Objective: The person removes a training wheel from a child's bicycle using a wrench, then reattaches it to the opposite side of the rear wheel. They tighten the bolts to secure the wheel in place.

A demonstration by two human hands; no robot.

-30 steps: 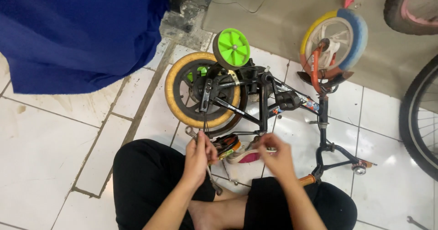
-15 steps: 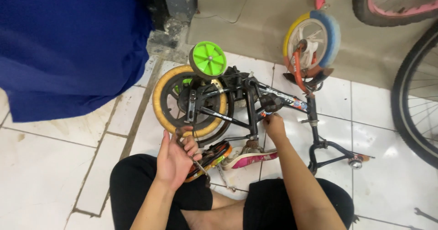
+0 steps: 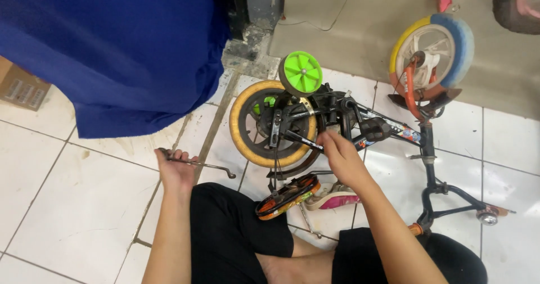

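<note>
Wrench (image 3: 197, 163) in left hand (image 3: 177, 171); right hand (image 3: 340, 157) grips the bicycle frame (image 3: 337, 129).

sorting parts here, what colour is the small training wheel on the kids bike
Bright green training wheel, seen best in the head view.

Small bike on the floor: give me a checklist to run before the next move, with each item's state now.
1. Left hand grips the metal wrench: ok.
2. Right hand steadies the bike frame: ok.
3. Bike lies flat on the tiled floor: ok.
4. Wrench set on a nut: not ok, it is off to the side.
5. Green training wheel fastened tight: cannot tell.
</note>
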